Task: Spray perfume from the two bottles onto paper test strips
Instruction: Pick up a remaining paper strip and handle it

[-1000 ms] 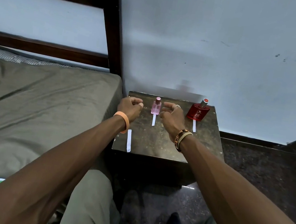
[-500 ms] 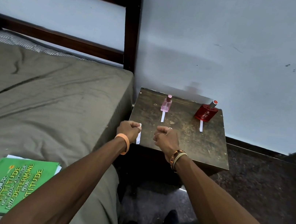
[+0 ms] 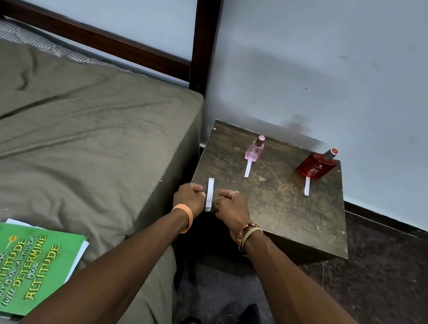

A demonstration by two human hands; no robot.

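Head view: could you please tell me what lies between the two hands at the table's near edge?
A white paper test strip lies on the table between the left hand and the right hand, in the head view.

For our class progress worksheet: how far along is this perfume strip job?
Done: a strip lies before the pink bottle, a second strip before the red bottle. In hand: nothing; left hand and right hand, both fisted, flank a third strip at the table's front edge. Left: spraying, seemingly; no bottle is held.

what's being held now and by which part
The left hand touches the near strip at its left edge, midway; a pinch cannot be told. The right hand holds nothing.
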